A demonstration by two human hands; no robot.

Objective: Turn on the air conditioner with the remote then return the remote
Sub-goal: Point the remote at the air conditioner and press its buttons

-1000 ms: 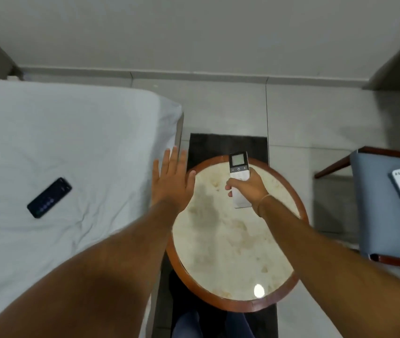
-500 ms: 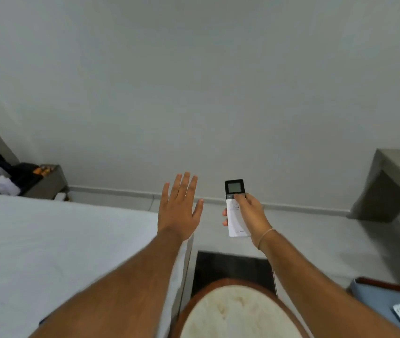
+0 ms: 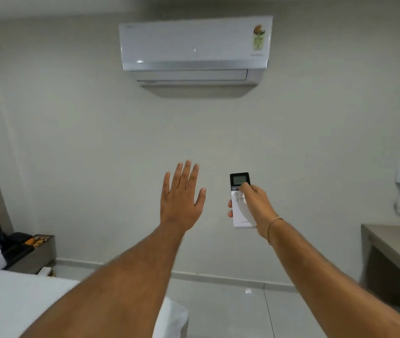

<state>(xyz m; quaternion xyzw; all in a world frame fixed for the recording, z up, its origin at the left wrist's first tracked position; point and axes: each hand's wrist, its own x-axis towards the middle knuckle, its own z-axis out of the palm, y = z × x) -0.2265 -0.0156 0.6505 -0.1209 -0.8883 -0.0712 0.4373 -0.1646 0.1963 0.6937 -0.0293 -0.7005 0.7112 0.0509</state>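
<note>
The right hand holds the remote upright in the air, well below the air conditioner mounted high on the far wall. The fingers wrap the left edge of the white body from behind, and the thumb lies across the front, its tip on the dark strip of buttons just under the small grey screen. The remote's top end points up and away toward the unit. The left hand is empty, held flat and wide with fingers spread, palm facing the wall, just left of the remote and not touching it.

The remote looks like a slim, rigid plastic bar, light enough for one hand to carry without strain. Its smooth shell is probably a little slippery, so the grip around the lower and middle body, with the fingers behind as a backstop, seems the sound place to hold it; that leaves the thumb free for the buttons and keeps the top end clear. The screen is likely the weak spot if dropped onto the tiled floor. The flap at the bottom of the air conditioner appears closed, so the unit is probably not yet running. A corner of the bed shows near left.
</note>
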